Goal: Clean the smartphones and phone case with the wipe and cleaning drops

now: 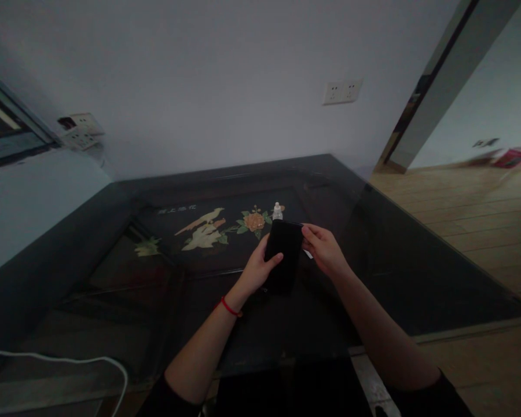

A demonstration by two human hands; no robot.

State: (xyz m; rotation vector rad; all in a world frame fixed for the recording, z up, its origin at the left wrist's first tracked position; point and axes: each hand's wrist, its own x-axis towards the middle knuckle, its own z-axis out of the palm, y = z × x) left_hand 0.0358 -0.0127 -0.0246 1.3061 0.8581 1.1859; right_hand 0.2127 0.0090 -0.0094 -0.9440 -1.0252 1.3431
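My left hand (260, 265) is closed round the left side of a black phone (285, 249), a dark flat slab, with the thumb lying across its face. My right hand (323, 246) pinches at the phone's upper right corner, its fingertips together. Whether a thin film or edge is between those fingertips is too dark to tell. A small white piece (308, 253) shows just under the right fingers. Right behind the phone's top edge stands a small clear bottle (277, 212) with a white cap, its lower part hidden.
Below the hands is a dark glass-topped table (156, 313) with a bird-and-flower inlay (208, 226). A white cable (69, 360) runs at the lower left. Wall sockets (342, 91) are on the wall behind. Wooden floor (460, 208) lies to the right.
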